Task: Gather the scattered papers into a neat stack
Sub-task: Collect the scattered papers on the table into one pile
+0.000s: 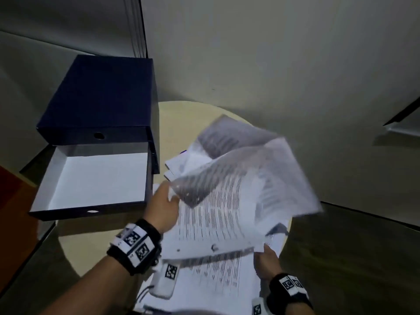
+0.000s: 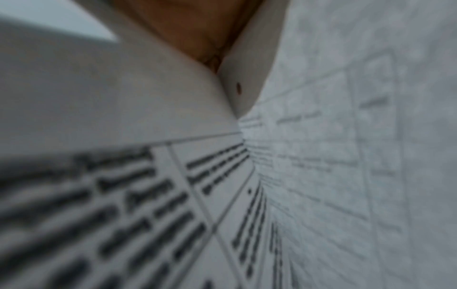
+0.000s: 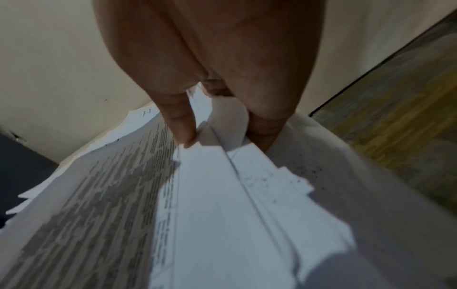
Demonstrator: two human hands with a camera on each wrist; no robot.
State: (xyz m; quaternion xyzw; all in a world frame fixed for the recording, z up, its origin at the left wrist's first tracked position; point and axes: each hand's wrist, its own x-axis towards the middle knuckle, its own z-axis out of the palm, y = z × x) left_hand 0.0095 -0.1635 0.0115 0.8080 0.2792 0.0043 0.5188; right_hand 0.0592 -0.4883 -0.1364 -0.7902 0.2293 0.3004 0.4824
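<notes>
Several printed white papers (image 1: pixel 218 214) lie fanned and overlapping on a small round table (image 1: pixel 179 119), some lifted and blurred. My left hand (image 1: pixel 162 205) grips the papers' left edge, its fingers hidden beneath the sheets. My right hand (image 1: pixel 264 261) pinches the lower right corner of the papers. In the right wrist view the thumb and fingers (image 3: pixel 183 125) clamp a bundle of sheets (image 3: pixel 217 195). The left wrist view shows only blurred printed pages (image 2: pixel 148 195) close up, with a bit of palm at the top.
A dark blue box (image 1: pixel 102 96) stands at the table's left, with its white-lined drawer (image 1: pixel 97 178) pulled open. Pale walls stand behind the table. Dark wood floor (image 1: pixel 354 258) lies to the right.
</notes>
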